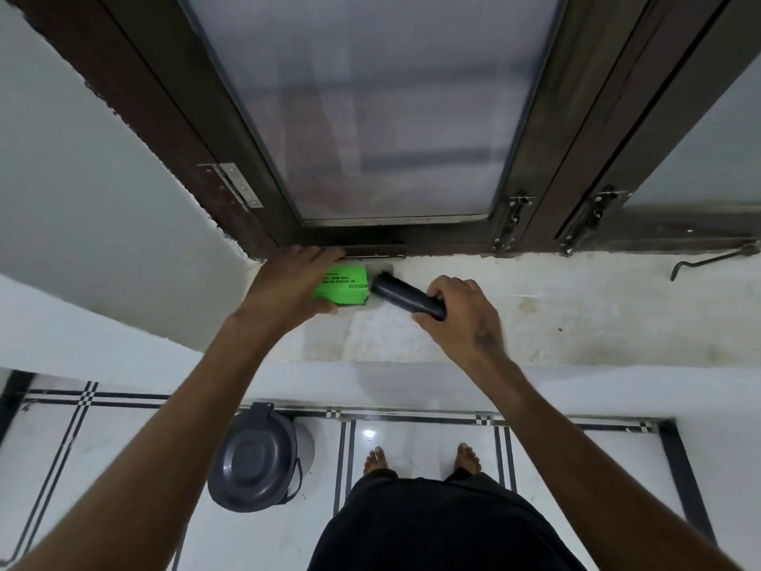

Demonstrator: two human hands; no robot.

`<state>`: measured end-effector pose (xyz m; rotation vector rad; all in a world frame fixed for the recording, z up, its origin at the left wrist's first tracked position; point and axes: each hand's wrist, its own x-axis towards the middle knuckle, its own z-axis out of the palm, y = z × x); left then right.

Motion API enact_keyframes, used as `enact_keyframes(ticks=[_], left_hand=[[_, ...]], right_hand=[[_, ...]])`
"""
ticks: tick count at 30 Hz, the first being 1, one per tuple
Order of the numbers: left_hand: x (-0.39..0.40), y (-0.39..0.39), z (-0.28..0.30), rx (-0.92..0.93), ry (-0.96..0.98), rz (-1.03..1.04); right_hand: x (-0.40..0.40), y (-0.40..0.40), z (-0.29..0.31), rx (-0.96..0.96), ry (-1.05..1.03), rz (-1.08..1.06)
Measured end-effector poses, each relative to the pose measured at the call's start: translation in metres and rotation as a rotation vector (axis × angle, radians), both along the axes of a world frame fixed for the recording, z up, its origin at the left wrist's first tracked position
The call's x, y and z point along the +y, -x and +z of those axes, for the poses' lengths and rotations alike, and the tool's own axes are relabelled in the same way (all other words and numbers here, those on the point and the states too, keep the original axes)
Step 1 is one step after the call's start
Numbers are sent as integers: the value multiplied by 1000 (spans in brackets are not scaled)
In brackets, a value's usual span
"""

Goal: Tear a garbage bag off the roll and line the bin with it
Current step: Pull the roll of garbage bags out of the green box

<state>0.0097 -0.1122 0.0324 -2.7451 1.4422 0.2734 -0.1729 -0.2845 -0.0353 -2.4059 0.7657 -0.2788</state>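
Left hand [288, 282] grasps the green wrapper [344, 287] on the far sill [576, 307], bracing it. Right hand [457, 319] clenches the black bag roll [401, 296], probably drawing it out. Lidded bin [253, 459] waits on the near floor, left of the feet.

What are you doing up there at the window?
A person stands at the window ledge. The left hand holds a green packet, and the right hand grips a black roll of garbage bags sticking out of it. No bag is torn off yet. The grey bin waits on the floor, lid closed.
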Motion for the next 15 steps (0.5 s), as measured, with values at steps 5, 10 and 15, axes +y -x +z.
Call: enact_keyframes(ticks=[5, 10, 15], left_hand=[[29, -6, -31, 91, 10, 58], [31, 9, -32, 48, 392, 158], [5, 60, -18, 361, 687, 374]], right_hand=[[-2, 13, -1, 100, 80, -15], [-2, -1, 2, 120, -31, 23], [-12, -4, 13, 236, -169, 27]])
